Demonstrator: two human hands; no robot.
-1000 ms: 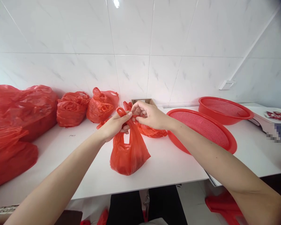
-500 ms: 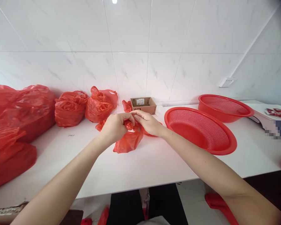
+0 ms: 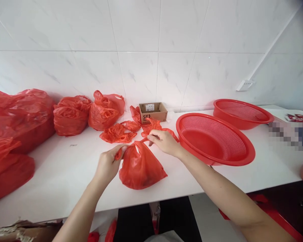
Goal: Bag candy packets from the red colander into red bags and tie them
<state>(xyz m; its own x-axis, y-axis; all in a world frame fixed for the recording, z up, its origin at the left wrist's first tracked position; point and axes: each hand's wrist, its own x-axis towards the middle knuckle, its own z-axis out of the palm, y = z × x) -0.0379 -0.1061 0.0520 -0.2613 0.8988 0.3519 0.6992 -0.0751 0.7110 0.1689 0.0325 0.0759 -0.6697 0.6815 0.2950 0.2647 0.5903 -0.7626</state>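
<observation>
A red plastic bag (image 3: 142, 169) with something dark inside rests on the white table, its neck drawn together at the top. My left hand (image 3: 109, 161) is closed on the bag's left handle, which bunches out between thumb and fingers. The right handle is pinched in my right hand (image 3: 163, 141) and pulled out to the right. Behind the bag lie a crumpled red bag (image 3: 118, 133) and another loose red bag (image 3: 151, 126), partly behind my right hand. What the held bag contains cannot be made out.
Two red plastic baskets (image 3: 214, 162) stand on the right. A small cardboard box (image 3: 156, 117) sits by the wall. Several filled red bags (image 3: 72, 117) line the left side. A torn carton (image 3: 25, 232) is below the table's front left; a person's hand shows at the right edge.
My hands have moved apart and nearer to me, pulling the bag's two handles outward. The bag now stands fuller and closer to the front edge. The view has shifted slightly.
</observation>
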